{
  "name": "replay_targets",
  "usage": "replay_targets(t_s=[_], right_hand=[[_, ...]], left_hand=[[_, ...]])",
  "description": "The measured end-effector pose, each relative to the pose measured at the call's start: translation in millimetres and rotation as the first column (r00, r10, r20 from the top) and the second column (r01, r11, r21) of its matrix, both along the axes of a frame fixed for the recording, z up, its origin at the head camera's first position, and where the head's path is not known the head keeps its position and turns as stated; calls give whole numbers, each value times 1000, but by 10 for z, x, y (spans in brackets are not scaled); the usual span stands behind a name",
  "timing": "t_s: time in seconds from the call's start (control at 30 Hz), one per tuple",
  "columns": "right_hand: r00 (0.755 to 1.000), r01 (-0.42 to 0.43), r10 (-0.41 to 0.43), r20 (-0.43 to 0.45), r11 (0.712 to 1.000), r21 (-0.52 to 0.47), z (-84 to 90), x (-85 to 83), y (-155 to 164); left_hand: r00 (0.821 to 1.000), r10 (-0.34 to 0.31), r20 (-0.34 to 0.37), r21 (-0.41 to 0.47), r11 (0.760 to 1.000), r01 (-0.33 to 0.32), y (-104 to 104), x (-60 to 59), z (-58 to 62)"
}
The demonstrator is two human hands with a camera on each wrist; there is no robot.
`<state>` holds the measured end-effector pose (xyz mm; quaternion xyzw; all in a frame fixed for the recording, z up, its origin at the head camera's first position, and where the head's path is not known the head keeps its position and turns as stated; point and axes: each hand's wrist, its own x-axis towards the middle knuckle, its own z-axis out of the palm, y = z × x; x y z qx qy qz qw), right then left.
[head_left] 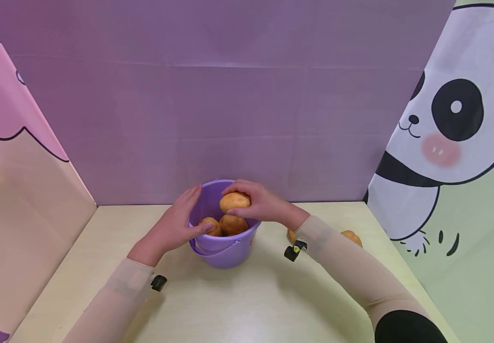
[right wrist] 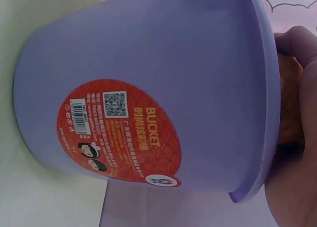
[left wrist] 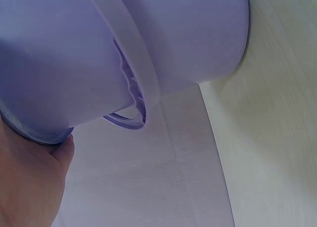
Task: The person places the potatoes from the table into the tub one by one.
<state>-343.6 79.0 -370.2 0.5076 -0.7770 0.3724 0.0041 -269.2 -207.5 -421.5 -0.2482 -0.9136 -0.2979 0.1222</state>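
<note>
A purple bucket (head_left: 225, 258) stands upright on the table, its handle (left wrist: 141, 64) hanging down the near side. My left hand (head_left: 174, 226) holds the bucket's left rim, with the thumb reaching over the front edge. At the mouth of the bucket, my right hand (head_left: 266, 204) grips a potato (head_left: 235, 202) between thumb and fingers. Inside the bucket lie a brown potato (head_left: 234, 226) and another potato (head_left: 212, 227) beside the left thumb. From the right wrist, the held potato (right wrist: 290, 98) shows just past the rim, partly covered by the hand.
Two more potatoes lie on the table to the right: one (head_left: 351, 236) behind the right forearm and one (head_left: 291, 236) partly hidden by the wrist. A purple wall (head_left: 238, 105) rises behind the table. The bucket's side carries a red sticker (right wrist: 119, 133).
</note>
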Motion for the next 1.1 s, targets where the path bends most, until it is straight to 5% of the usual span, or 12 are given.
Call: replay_targets(t_s=[1.1], right_hand=[[996,-83,85,-9,991,104,57,-57,-116]], left_hand=[[1000,18,22,-17,1000,-17,8,16,8]])
